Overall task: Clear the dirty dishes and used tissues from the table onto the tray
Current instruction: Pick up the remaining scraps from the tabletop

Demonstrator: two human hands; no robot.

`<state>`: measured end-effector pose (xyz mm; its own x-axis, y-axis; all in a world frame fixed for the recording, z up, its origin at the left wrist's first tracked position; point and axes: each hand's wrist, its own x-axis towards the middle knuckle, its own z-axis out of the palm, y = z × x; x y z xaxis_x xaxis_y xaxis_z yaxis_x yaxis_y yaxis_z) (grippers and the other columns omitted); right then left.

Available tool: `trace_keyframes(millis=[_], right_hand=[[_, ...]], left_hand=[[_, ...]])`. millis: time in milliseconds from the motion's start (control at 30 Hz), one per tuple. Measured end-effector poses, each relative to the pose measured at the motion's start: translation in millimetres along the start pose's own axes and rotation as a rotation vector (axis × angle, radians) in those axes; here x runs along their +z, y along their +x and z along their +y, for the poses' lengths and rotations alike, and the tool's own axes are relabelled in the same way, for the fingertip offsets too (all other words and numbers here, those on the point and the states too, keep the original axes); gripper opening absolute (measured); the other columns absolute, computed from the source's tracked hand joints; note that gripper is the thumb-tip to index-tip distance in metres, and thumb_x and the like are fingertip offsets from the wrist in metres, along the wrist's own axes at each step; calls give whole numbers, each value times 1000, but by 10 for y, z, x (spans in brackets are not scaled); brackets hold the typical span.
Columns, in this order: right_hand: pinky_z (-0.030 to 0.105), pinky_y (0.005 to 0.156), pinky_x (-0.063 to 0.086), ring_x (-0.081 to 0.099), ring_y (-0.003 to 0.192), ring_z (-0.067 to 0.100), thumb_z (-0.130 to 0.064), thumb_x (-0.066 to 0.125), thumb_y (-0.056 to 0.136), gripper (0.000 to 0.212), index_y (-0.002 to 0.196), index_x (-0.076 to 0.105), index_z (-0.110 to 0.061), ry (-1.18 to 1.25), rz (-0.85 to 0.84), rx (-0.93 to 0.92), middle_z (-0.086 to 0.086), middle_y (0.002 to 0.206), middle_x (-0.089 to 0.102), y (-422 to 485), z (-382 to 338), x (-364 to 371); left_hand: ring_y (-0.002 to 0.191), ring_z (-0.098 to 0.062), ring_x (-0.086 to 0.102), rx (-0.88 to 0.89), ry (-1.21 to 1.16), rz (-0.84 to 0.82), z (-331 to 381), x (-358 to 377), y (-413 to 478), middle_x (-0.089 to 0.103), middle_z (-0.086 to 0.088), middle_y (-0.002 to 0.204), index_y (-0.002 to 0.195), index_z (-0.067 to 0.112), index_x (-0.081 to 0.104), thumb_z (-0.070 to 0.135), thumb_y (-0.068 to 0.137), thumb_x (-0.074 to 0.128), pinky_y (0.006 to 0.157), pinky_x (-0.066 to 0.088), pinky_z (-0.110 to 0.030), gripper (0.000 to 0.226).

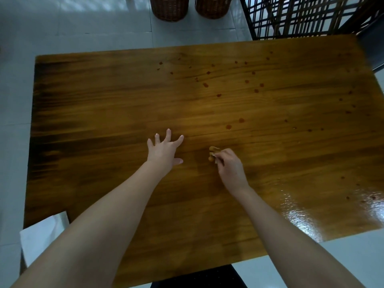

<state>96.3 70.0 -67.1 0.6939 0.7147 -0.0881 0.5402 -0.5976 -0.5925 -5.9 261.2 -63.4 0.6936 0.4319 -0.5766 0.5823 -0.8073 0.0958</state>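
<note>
Hands, both bare: my left hand (164,150) lies flat on the glossy wooden table (104,100), fingers spread. My right hand (230,167) pinches a crumpled, brown-stained tissue (213,152) mid-table, its lumpy length running roughly away from me. Reddish droplets (228,127) dot the varnish beyond.

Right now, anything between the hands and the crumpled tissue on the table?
Nothing visible. The right hand pinches the tissue on the table. The left hand lies flat and open beside it, apart, with only bare wood between. No tray shows in this view, so that path can't be judged.
</note>
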Motion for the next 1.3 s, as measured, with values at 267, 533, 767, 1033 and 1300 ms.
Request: trace_keyframes(millis=[267,533,767,1033,1300], right_hand=[[15,78,41,61,93,20,-2,61,89,19,107,68,-2,-20,170,219,9,102,63,541,313,-339],[6,68,39,51,81,5,-2,54,92,17,99,69,-6,9,-30,-32,-5,93,53,792,154,-188],[17,81,41,60,97,22,-2,57,91,18,105,68,-2,-52,145,205,12,106,62,1204,677,-621],[8,78,41,54,88,4,-2,60,89,18,105,68,-4,39,95,62,4,101,63,996,341,-276],[-2,76,40,55,87,2,0,63,87,19,105,68,-3,122,111,-27,2,98,66,1124,300,-210]], left_hand=[[144,-43,13,-44,23,27,67,-71,-30,6,-10,161,152,39,13,46,85,65,114,14,-59,85],[145,-42,9,-86,6,129,127,-226,109,1,-14,161,151,42,10,54,82,65,114,15,-58,89],[145,-45,4,-102,-22,87,207,-422,386,-4,-17,160,152,42,7,52,85,62,114,11,-60,87],[145,-45,3,-159,6,107,117,-581,701,-5,-18,160,151,43,6,56,82,62,113,8,-61,90],[144,-45,9,-197,-24,7,24,-731,862,0,-18,160,150,44,8,55,80,66,113,8,-62,92]])
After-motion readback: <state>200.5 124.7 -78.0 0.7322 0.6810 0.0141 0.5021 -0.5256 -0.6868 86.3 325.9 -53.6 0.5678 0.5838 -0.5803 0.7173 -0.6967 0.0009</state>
